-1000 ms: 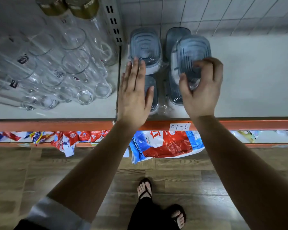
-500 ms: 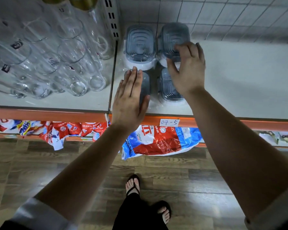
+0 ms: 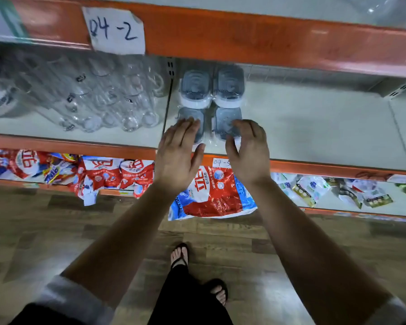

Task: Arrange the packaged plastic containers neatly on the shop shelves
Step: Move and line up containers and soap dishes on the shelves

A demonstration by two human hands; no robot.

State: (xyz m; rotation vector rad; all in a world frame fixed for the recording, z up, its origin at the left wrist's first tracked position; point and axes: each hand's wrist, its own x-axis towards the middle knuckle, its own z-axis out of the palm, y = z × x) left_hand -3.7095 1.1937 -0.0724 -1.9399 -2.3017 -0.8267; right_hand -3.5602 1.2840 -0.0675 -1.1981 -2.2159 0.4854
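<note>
Four wrapped containers (image 3: 195, 90) in a two-by-two block at the left end of the shelf (image 3: 314, 127): left hand (image 3: 178, 151) flat, fingers straight, on the front-left one; right hand (image 3: 249, 151) loosely curled over the front-right, grip not discernible; the fronts should be nudged evenly back, square with the rear pair

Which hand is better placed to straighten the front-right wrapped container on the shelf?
Right. The right hand has fingers curled over the front-right grey-lidded wrapped plastic container; whether it grips is unclear. The left hand lies flat on the front-left container and would have to cross over.
</note>
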